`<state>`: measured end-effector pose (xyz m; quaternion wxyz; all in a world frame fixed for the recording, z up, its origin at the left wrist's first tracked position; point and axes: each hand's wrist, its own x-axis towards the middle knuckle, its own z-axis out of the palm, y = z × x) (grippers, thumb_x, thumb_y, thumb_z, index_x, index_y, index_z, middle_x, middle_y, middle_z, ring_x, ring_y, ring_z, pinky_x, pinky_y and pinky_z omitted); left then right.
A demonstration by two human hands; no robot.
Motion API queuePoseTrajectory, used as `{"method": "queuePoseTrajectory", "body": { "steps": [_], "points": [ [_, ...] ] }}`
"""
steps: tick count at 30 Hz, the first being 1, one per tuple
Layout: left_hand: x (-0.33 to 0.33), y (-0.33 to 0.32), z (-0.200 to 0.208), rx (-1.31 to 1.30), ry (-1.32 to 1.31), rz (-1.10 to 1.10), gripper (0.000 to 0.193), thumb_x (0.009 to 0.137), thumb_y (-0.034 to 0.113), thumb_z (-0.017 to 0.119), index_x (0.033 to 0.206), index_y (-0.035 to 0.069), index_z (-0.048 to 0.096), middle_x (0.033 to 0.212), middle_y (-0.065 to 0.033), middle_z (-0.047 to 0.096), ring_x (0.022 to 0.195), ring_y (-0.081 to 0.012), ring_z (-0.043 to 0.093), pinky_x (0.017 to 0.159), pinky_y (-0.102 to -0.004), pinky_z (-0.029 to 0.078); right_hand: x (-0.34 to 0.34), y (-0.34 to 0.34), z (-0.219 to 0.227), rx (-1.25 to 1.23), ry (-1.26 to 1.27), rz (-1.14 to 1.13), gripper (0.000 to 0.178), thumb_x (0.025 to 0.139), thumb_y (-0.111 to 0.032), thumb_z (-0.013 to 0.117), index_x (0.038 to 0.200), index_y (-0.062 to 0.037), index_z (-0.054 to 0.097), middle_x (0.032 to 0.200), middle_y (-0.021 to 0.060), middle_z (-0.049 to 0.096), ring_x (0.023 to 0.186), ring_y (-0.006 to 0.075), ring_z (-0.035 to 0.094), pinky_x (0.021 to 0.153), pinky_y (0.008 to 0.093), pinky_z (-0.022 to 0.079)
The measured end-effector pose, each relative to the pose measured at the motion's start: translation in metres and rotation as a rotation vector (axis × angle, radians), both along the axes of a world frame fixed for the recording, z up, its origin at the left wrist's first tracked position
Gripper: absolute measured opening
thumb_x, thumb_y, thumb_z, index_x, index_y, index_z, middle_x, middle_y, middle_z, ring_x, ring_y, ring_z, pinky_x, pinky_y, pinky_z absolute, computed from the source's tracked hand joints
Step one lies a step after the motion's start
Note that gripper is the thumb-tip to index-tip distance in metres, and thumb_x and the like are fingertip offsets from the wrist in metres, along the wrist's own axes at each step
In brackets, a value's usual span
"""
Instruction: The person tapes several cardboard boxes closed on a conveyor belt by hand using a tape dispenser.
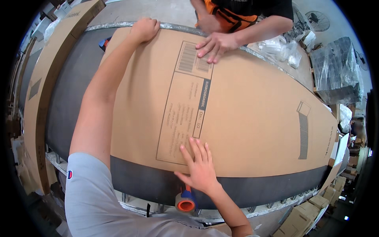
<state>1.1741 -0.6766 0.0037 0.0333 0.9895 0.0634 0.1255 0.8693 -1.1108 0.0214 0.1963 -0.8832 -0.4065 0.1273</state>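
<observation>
A large flat cardboard box (252,118) with a printed label panel lies across a dark belt in front of me. My left hand (145,29) reaches to its far edge at the left, with the fingers curled over that edge. Close to the near edge, my right hand (200,168) is open, fingers spread over the lower end of the label panel. Just below its wrist, a tape dispenser (185,200) in blue and orange sits at the belt's near side.
Opposite me, a co-worker's hand (218,45) lies on the box's far side. A long carton (49,91) stands at the left of the dark belt (138,179). A blue and red object (104,43) is by the far left corner. A plastic-wrapped stack (335,71) stands at the right.
</observation>
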Motion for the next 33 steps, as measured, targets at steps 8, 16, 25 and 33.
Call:
{"method": "queuePoseTrajectory", "body": {
  "steps": [8,16,25,33],
  "points": [
    [0.006,0.013,-0.007,0.057,0.017,-0.032,0.051,0.103,0.039,0.04,0.11,0.0,0.072,0.115,-0.0253,0.07,0.109,-0.0427,0.065,0.098,-0.0528,0.05,-0.017,-0.002,-0.022,-0.087,-0.246,0.055,0.086,0.078,-0.059,0.077,0.151,-0.0229,0.05,0.159,0.0113,0.042,0.146,0.0272,0.039,0.12,0.0493,0.03],
    [0.006,0.008,-0.005,-0.119,0.144,0.093,0.06,0.1,0.047,0.039,0.103,-0.001,0.075,0.108,-0.0289,0.071,0.103,-0.0476,0.067,0.095,-0.0538,0.051,-0.017,0.008,-0.024,0.058,-0.252,-0.075,0.076,0.072,-0.059,0.081,0.137,-0.0255,0.063,0.15,0.0081,0.054,0.137,0.0255,0.051,0.115,0.0463,0.036],
    [-0.008,-0.008,-0.003,-0.121,0.027,-0.034,0.065,0.104,0.054,0.037,0.097,0.004,0.077,0.101,-0.0269,0.072,0.098,-0.0464,0.068,0.091,-0.053,0.052,-0.019,0.01,-0.025,0.078,-0.282,-0.117,0.074,0.071,-0.059,0.082,0.135,-0.0258,0.065,0.15,0.0063,0.055,0.135,0.0232,0.053,0.114,0.0453,0.038],
    [0.003,-0.003,-0.016,-0.072,0.038,0.018,0.057,0.102,0.047,0.04,0.096,0.003,0.075,0.111,-0.0259,0.071,0.096,-0.0438,0.069,0.09,-0.0524,0.052,-0.019,0.016,-0.024,0.099,-0.254,-0.095,0.072,0.076,-0.058,0.078,0.137,-0.0211,0.064,0.151,0.009,0.053,0.138,0.0245,0.051,0.115,0.0459,0.037]
  ]
}}
